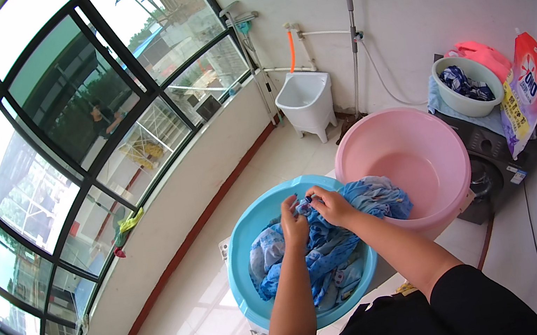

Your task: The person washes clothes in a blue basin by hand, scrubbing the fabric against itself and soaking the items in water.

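Note:
Blue patterned fabric (pixel 331 242), possibly bedding or clothing, lies bunched in a light-blue plastic basin (pixel 240 268). Part of it drapes over the rim of a pink plastic tub (pixel 351 153). Above the heap, my left hand (pixel 294 224) and my right hand (pixel 331 207) are close together, each pinching a small portion of the fabric. A small dark-blue spot shows at my right fingertips; what it is cannot be made out. The fabric directly under the fingers is partly hidden.
A dark washing machine (pixel 489 152) stands right, bearing a pale basin (pixel 493 76) of dark checked cloth and an OMO detergent bag (pixel 527 87). A white mop sink (pixel 308 102), mops (pixel 245 27) and a hose (pixel 379 66) are along the wall. Windows (pixel 75 93) line the left.

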Motion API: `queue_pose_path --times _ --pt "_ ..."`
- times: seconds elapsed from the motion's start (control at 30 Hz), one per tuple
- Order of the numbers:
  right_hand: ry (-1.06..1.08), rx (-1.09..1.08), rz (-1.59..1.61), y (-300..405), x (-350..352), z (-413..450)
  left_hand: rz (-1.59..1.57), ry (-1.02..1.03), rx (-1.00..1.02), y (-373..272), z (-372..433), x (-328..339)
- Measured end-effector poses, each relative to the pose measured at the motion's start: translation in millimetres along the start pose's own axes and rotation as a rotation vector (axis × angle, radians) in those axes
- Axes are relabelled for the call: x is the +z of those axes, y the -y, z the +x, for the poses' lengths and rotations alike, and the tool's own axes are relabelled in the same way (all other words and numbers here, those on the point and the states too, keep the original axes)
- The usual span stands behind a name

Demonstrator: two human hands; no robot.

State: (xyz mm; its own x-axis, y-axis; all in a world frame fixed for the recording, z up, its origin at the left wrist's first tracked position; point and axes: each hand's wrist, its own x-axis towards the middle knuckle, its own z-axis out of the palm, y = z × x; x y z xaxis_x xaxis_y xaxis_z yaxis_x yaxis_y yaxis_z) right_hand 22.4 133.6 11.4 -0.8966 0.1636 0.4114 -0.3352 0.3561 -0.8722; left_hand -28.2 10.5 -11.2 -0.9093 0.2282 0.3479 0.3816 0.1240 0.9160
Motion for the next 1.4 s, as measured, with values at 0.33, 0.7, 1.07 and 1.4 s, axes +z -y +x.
queue_pose_path --times 0.33,0.7,1.07,1.4 --pt "-0.103 0.016 0.340 -6.5 -4.2 3.9 -0.337 0.462 -0.409 -21.1 -10.5 2.8" --pt "0.030 -0.051 -0.356 4.7 -0.1 -4.0 0.557 -0.358 0.223 -37.3 5.3 -21.6" --pt "0.732 0.022 -1.387 -62.2 31.0 -25.4 1.043 0.735 -0.018 22.5 -19.5 8.5" --pt "0.564 0.119 -0.858 -27.0 14.1 -11.7 0.911 0.504 -0.043 12.1 -10.0 0.8"
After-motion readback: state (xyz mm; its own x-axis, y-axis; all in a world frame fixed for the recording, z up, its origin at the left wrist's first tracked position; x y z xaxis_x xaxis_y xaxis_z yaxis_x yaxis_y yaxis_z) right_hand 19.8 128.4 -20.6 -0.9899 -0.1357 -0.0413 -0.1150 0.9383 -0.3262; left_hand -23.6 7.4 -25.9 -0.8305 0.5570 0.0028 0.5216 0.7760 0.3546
